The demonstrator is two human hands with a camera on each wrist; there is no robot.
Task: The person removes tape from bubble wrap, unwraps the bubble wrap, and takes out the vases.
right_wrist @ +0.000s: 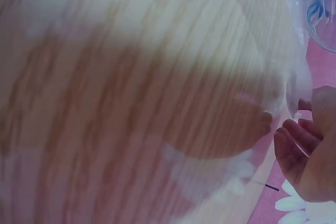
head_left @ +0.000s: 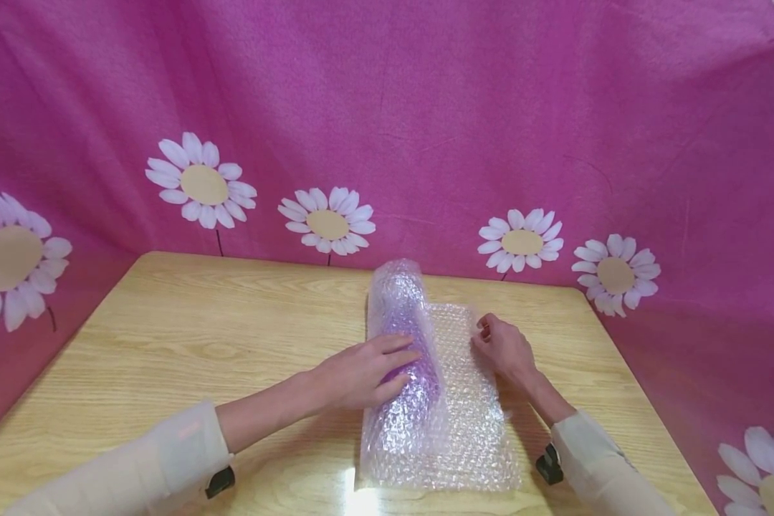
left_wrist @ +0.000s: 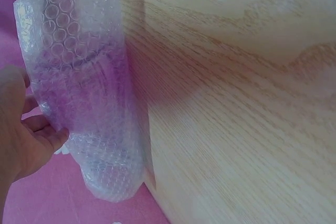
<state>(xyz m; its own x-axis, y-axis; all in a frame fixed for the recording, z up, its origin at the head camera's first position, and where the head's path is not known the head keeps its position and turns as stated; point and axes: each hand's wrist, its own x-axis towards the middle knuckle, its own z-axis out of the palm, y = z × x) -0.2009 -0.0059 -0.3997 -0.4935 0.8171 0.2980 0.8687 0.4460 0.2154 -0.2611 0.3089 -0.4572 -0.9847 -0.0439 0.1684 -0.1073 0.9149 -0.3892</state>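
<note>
A bubble wrap sheet [head_left: 471, 401] lies on the table, its left part folded into a tall bundle round a purple object [head_left: 408, 344]. In the right wrist view, a clear curved rim with purple and blue streaks [right_wrist: 321, 17] shows beside the wrap. My left hand [head_left: 368, 369] rests across the bundle, fingers spread loosely over its top; the left wrist view has this hand [left_wrist: 23, 124] against the bundle's side. At the sheet's right edge, my right hand [head_left: 504, 347] pinches the wrap between thumb and bent fingers. That hand [right_wrist: 310, 145] meets the plastic's border in the right wrist view.
A light wood-grain table [head_left: 232, 337] carries the wrap. Behind and at both sides hangs a pink cloth [head_left: 426, 107] printed with large white daisies [head_left: 204, 184]. The bundle's far end reaches close to the table's back edge.
</note>
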